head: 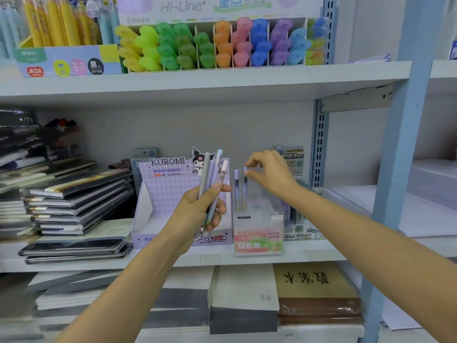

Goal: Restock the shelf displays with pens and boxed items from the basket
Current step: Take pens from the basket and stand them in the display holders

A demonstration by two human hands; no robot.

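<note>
Purple-capped pen (245,191) is going into the clear box (258,233) right now. The person's right hand (269,174) is pinching its top end between thumb and forefinger. The pen is standing upright near the box's left wall, just beside 1 other purple pen (236,191) that nobody is touching. Can't tell if the tip is reaching the bottom, since the frosted wall is blurring that part.

The clear box is sitting at the front edge of the middle shelf (309,253), right up against the Kuromi display box (168,184), which is on the side toward the shelf's left end.

The left hand (200,209) is gripping a bunch of pens (212,169), looks like 4. Its fingers are curling round the lower halves, the caps are pointing up, and the bunch is hovering in front of the Kuromi box.

My read is that this is the pen-loading step and it's looking fairly early, with 2 in the box and roughly 4 waiting.

The next move is probably letting go of the pinched pen once it's seated, then drawing 1 more out of the left-hand bunch. That's calling for a gentle release, because the standing pens aren't leaning on much and could tip if they get bumped.

The basket isn't showing up anywhere in this view.
</note>
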